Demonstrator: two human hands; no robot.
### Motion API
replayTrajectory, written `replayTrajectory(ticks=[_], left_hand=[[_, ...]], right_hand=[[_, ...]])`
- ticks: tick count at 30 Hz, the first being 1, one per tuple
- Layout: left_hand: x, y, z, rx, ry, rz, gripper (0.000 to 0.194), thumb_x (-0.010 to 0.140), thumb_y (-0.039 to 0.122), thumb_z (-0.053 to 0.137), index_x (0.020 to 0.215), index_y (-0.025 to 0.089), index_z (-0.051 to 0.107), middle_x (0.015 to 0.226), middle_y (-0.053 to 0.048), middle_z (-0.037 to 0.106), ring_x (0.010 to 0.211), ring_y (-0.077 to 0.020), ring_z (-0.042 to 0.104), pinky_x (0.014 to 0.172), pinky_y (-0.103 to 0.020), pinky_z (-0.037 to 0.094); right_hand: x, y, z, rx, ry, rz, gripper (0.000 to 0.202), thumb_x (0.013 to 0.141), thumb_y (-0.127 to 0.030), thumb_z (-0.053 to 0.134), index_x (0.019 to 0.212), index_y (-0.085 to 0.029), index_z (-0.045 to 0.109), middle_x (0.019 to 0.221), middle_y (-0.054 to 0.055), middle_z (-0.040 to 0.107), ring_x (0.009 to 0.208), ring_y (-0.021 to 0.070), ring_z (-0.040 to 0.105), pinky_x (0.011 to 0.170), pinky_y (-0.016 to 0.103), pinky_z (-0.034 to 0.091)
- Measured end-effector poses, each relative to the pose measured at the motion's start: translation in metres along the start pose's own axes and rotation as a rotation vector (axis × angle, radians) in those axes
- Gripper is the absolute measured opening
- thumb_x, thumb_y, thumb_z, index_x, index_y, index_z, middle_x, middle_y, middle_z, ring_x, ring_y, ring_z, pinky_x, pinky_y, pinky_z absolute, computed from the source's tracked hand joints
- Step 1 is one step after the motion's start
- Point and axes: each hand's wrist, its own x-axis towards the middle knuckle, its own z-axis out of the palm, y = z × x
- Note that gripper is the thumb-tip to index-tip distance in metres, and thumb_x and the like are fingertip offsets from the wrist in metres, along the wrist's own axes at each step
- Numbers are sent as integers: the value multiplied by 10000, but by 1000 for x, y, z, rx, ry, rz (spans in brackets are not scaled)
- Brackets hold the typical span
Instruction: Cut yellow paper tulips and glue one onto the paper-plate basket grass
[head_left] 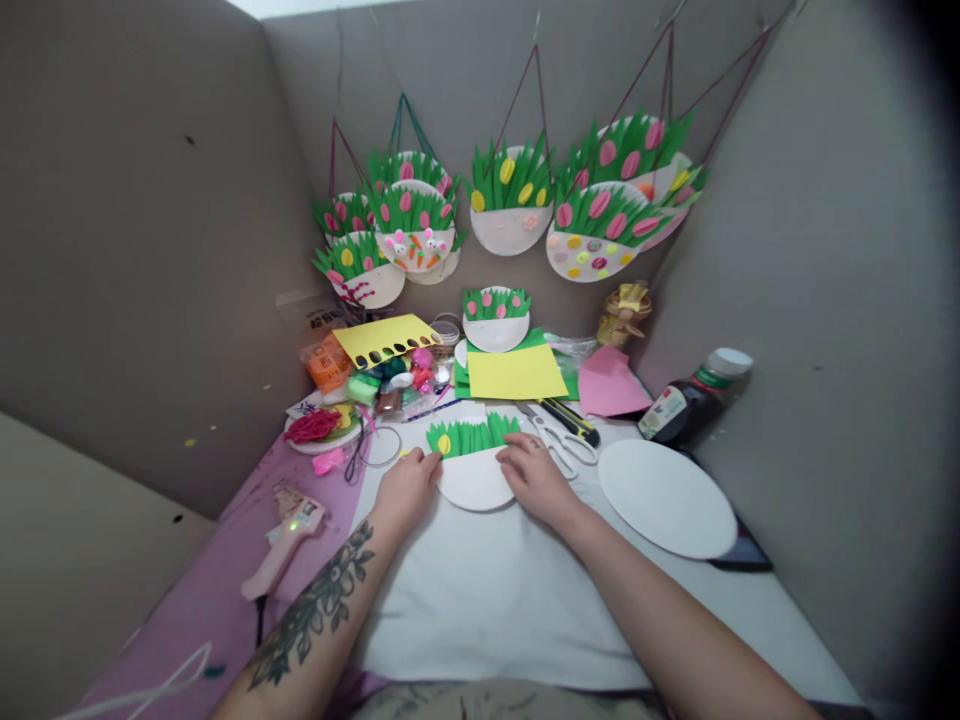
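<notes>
A paper-plate basket (pixel 477 484) lies on the white cloth in front of me, its lower half plain white. Green paper grass (pixel 476 437) stands out of its top, with one yellow paper egg shape (pixel 444 445) at the left end. My left hand (pixel 409 487) grips the basket's left edge, thumb and fingers closed there. On the opposite edge my right hand (pixel 536 480) has its fingers bent over the plate's rim. Scissors with white handles (pixel 570 450) and a yellow-black box cutter (pixel 571 422) lie just beyond my right hand.
A pink glue gun (pixel 285 545) with a lit light lies at left. White oval plate (pixel 667 497) and a dark bottle (pixel 694 400) are at right. Yellow paper (pixel 517 372), pink paper (pixel 613 382) and red yarn (pixel 313 425) lie behind. Finished baskets (pixel 511 225) hang above.
</notes>
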Motion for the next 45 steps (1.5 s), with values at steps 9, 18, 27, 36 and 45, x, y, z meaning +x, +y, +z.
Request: replayTrajectory(ticks=[9,18,27,36,45], left_hand=[[9,-6,5,126,93,287,213,879,228,445,891,175,651,1205,-77,565,996,-231,488,833,-366,390],[8,-7,4,140,121,340,159,864,164,453,952,160,585,989,-84,633,972,-231,511,804,-369,383],[1,-13,3,-60,268,69,297,844,128,398,1078,161,576,1029,-97,613,972,-207,535,824,-306,397],[-7,-17,-8,-249,313,-146,218,883,243,349,957,190,547,934,-59,633,848,-167,582,696,-255,383],[-9,-5,-4,-266,40,44,167,708,323,630,793,214,536,806,3,630,752,-158,561,575,-237,296]], right_hand=[[-1,-1,2,31,-6,10,199,801,-150,483,888,-189,657,1087,110,562,1101,244,445,954,435,388],[-1,2,3,25,6,1,187,797,-158,492,883,-191,655,1063,105,564,1088,243,450,953,425,391],[2,12,-2,-40,115,150,203,805,-216,488,955,-165,615,1028,105,573,1020,243,493,927,408,399],[2,15,-10,-171,75,295,200,788,-288,507,938,-162,547,963,114,564,922,260,523,812,374,417],[3,9,-10,17,-56,515,242,758,-271,511,986,-194,486,672,11,604,663,193,569,599,275,375]])
